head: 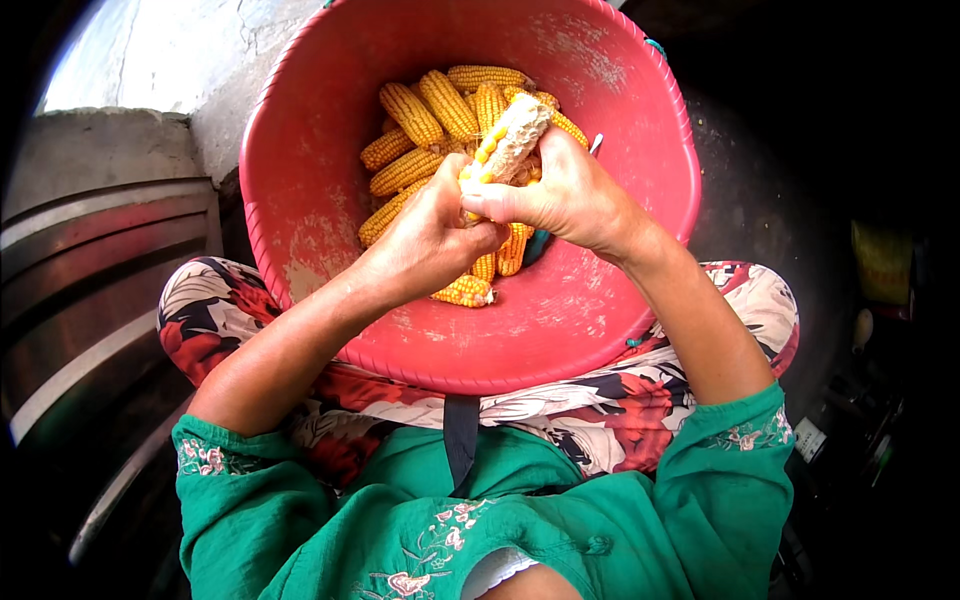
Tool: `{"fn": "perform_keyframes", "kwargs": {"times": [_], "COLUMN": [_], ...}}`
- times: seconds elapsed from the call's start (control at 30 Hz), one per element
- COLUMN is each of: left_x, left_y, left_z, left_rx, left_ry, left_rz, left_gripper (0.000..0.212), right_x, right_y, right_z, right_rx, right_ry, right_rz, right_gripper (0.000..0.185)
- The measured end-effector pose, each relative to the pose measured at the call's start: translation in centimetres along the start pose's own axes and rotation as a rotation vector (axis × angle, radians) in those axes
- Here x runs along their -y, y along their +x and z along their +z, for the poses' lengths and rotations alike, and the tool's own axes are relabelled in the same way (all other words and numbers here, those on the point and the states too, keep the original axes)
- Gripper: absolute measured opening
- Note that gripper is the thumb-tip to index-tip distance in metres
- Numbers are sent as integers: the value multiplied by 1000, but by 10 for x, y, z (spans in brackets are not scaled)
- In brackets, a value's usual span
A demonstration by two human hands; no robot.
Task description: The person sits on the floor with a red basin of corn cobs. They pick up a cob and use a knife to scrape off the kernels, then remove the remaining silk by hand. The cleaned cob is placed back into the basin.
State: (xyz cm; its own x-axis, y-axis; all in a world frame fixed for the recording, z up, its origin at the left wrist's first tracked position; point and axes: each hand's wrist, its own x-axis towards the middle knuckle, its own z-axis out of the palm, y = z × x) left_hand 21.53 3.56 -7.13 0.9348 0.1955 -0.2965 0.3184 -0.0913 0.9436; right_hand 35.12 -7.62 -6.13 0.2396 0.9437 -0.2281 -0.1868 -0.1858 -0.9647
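Note:
Both my hands meet on a partly shelled corn cob [517,139] above a red plastic basin. Its near side is mostly bare and pale, with a strip of yellow kernels along the left edge. My left hand [446,232] grips the lower end with curled fingers. From the right, my right hand [559,187] wraps the cob, its thumb pressed near the lower kernels. Beneath them, several ears of dried yellow corn [409,116] lie piled in the red basin [315,150]. One ear [465,291] lies apart at the pile's near side. My hands hide the pile's middle.
The basin stands before my crossed legs in floral trousers [577,405], its rim wrapped in red cord. A slatted piece of furniture [112,247] stands at left by a pale wall [232,82]. On the dark floor at right are a yellow bag [881,262] and other dim items.

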Motion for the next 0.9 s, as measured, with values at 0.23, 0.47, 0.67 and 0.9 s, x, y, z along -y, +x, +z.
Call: {"fn": "perform_keyframes", "kwargs": {"times": [0.23,0.47,0.67,0.9], "left_x": [-26,-9,-14,-22], "left_y": [1,-5,-4,0], "left_z": [-13,-1,-8,-9], "left_rx": [160,103,194,202], "left_ry": [-229,-187,-186,-271], "left_rz": [-300,-63,-163,-224], "left_gripper": [44,49,61,50], "right_x": [5,2,1,3], "right_y": [-6,-3,-4,-3], "right_z": [0,3,1,1], "right_rx": [-16,47,63,-41], "right_ry": [-54,-86,-48,16], "right_rz": [-45,45,20,-25], "right_gripper": [42,40,42,39]}}
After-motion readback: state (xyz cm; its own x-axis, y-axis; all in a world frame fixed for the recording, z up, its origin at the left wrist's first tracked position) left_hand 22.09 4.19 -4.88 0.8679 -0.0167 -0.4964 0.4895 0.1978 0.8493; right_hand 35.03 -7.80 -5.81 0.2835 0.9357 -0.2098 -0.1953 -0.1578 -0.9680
